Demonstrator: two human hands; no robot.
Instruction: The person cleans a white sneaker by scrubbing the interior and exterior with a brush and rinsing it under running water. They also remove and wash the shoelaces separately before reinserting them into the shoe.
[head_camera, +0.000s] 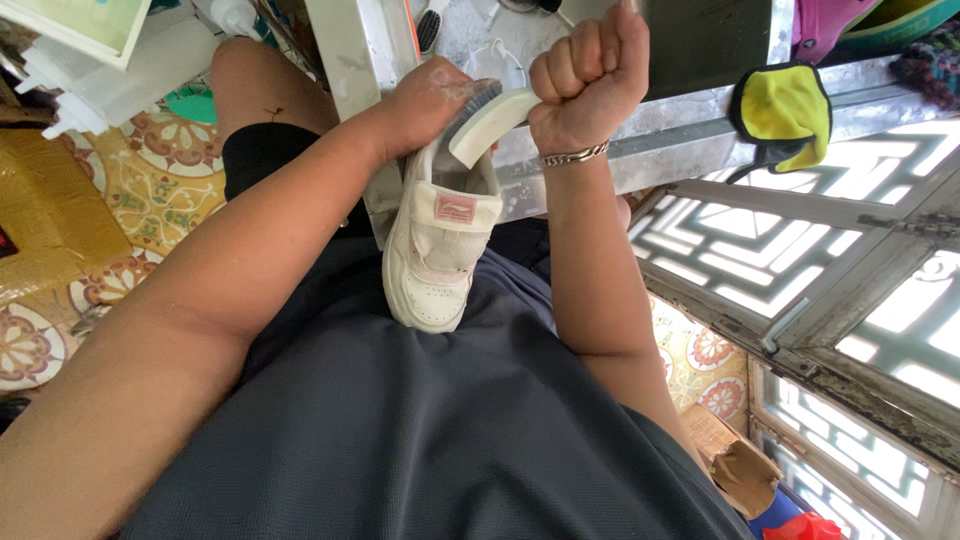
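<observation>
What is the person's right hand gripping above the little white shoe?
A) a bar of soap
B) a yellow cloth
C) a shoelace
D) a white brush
D: the right hand is fisted round a white brush whose bristles meet the shoe, which the left hand steadies.

White shoe (436, 250), pink tab; white brush (487, 122); yellow-black cloth (785, 108); floral floor tiles (150, 190).

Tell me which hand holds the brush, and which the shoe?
The right hand, the one wearing a metal bracelet, is fisted around the white brush. The left hand, with a bare wrist, grips the small white shoe at its heel end.
</observation>
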